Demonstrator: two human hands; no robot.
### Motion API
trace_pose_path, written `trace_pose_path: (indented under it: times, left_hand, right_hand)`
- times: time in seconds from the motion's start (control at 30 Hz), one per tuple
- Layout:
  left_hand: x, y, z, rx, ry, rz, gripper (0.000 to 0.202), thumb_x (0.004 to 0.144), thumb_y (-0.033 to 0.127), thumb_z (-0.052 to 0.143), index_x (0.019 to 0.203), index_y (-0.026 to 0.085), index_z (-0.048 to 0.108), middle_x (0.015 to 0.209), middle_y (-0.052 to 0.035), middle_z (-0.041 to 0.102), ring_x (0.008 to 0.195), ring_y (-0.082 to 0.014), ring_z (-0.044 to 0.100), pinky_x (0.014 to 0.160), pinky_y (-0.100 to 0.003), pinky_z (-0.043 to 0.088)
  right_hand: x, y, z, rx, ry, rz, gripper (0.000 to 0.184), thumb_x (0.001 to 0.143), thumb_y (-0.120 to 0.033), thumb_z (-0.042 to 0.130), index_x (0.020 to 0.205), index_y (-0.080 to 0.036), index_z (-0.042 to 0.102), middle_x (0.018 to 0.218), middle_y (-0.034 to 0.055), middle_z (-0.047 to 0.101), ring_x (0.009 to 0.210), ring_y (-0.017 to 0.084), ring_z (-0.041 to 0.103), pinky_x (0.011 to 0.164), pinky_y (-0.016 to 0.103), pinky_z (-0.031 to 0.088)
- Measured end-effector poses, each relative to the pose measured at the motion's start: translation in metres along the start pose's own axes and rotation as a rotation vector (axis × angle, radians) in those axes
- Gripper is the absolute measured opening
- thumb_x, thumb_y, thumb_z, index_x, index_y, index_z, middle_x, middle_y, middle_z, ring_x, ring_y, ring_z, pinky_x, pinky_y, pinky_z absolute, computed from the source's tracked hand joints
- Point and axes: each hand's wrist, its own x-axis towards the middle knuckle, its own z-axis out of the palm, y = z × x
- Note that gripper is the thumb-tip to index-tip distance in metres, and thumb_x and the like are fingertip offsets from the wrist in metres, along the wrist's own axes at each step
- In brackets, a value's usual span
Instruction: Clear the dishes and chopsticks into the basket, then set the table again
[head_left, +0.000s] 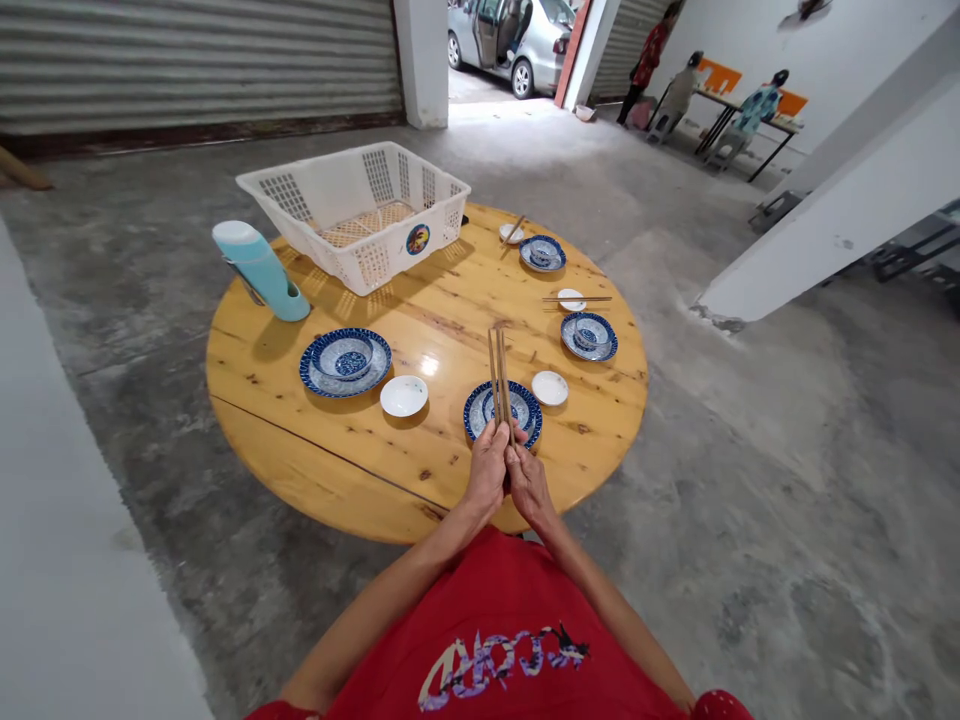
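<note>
My left hand (489, 466) and my right hand (528, 478) are together at the near side of the round wooden table (360, 455). Both are closed around wooden chopsticks (499, 365), which point up and away from me. Just behind the hands, partly covered by them, is a blue-patterned plate (534, 415) with a bowl on it. A small white dish (550, 388) sits right of that plate. To its left stands a white bowl (404, 397), beside another blue-patterned plate (381, 370) bearing a bowl.
A white plastic basket (352, 265) stands on the table's far left, near a light-blue container (262, 275). Two more plate settings (589, 350) with small dishes and chopsticks (592, 299) lie along the right. A slanted white pillar (817, 190) and several people are farther off.
</note>
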Motion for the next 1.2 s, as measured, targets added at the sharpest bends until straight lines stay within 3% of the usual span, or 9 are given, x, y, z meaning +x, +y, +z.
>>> trace_pose_path:
  times: [0.1, 0.37, 0.5, 0.63, 0.77, 0.93, 1.07, 1.2]
  left_hand:
    - [-0.003, 0.0, 0.001, 0.055, 0.014, 0.021, 0.028, 0.083, 0.044, 0.064, 0.093, 0.019, 0.058, 0.08, -0.0011, 0.067, 0.059, -0.0091, 0.056, 0.056, -0.021, 0.043]
    - [-0.011, 0.0, -0.006, 0.306, -0.039, 0.063, 0.018, 0.088, 0.035, 0.055, 0.084, 0.018, 0.059, 0.08, -0.0024, 0.066, 0.061, -0.0102, 0.052, 0.059, -0.021, 0.043]
    - [-0.014, -0.007, -0.006, 0.349, -0.117, 0.017, 0.018, 0.087, 0.035, 0.057, 0.084, 0.018, 0.059, 0.079, -0.0017, 0.065, 0.066, -0.0115, 0.053, 0.063, -0.021, 0.043]
    - [-0.021, -0.023, -0.002, 0.406, -0.228, -0.075, 0.021, 0.087, 0.039, 0.057, 0.085, 0.018, 0.06, 0.08, -0.0016, 0.064, 0.065, -0.0115, 0.052, 0.062, -0.021, 0.041]
    - [-0.027, -0.043, 0.006, 0.497, -0.366, -0.156, 0.021, 0.088, 0.039, 0.058, 0.086, 0.018, 0.062, 0.081, -0.0025, 0.065, 0.069, -0.0133, 0.055, 0.064, -0.022, 0.042]
    - [-0.022, -0.054, 0.045, 0.453, -0.484, -0.244, 0.029, 0.08, 0.042, 0.069, 0.094, 0.017, 0.065, 0.079, -0.0039, 0.068, 0.074, -0.0156, 0.061, 0.068, -0.024, 0.044]
    - [-0.007, -0.052, 0.096, 0.266, -0.421, -0.221, 0.036, 0.08, 0.046, 0.07, 0.099, 0.016, 0.062, 0.078, -0.0025, 0.065, 0.066, -0.0115, 0.059, 0.063, -0.022, 0.044]
    - [0.002, -0.066, 0.143, 0.18, -0.352, -0.199, 0.037, 0.077, 0.048, 0.072, 0.088, 0.017, 0.057, 0.069, 0.0032, 0.055, 0.051, -0.0044, 0.044, 0.048, -0.018, 0.032]
  right_hand:
    - [-0.001, 0.0, 0.003, 0.096, -0.003, 0.06, 0.047, 0.097, -0.053, 0.028, 0.082, -0.019, 0.057, 0.068, 0.0032, 0.06, 0.062, 0.017, 0.054, 0.057, 0.026, 0.042]
    - [-0.016, -0.004, 0.008, 0.236, -0.036, 0.155, 0.047, 0.096, -0.059, 0.025, 0.076, -0.022, 0.047, 0.051, -0.0038, 0.044, 0.042, 0.012, 0.042, 0.047, 0.025, 0.036]
    - [-0.031, -0.001, 0.002, 0.277, -0.035, 0.214, 0.041, 0.095, -0.054, 0.028, 0.081, -0.021, 0.049, 0.054, -0.0042, 0.045, 0.047, 0.013, 0.043, 0.048, 0.025, 0.036]
    - [-0.052, 0.007, -0.008, 0.353, 0.033, 0.244, 0.023, 0.085, -0.041, 0.043, 0.08, -0.02, 0.05, 0.066, -0.0016, 0.05, 0.061, 0.013, 0.047, 0.057, 0.024, 0.04]
    - [-0.074, 0.018, -0.021, 0.478, 0.063, 0.35, 0.018, 0.083, -0.038, 0.045, 0.082, -0.021, 0.047, 0.063, -0.0036, 0.047, 0.055, 0.012, 0.043, 0.051, 0.023, 0.038]
    - [-0.083, 0.039, -0.049, 0.482, 0.12, 0.28, 0.016, 0.087, -0.036, 0.045, 0.082, -0.021, 0.045, 0.067, -0.0031, 0.046, 0.057, 0.01, 0.039, 0.051, 0.022, 0.035]
    - [-0.077, 0.061, -0.084, 0.49, -0.011, 0.228, 0.013, 0.088, -0.033, 0.043, 0.083, -0.021, 0.046, 0.061, -0.0061, 0.041, 0.053, 0.009, 0.036, 0.049, 0.02, 0.032]
    - [-0.077, 0.085, -0.125, 0.529, -0.082, 0.241, 0.02, 0.088, -0.038, 0.047, 0.086, -0.019, 0.051, 0.057, -0.007, 0.044, 0.049, 0.009, 0.039, 0.049, 0.02, 0.032]
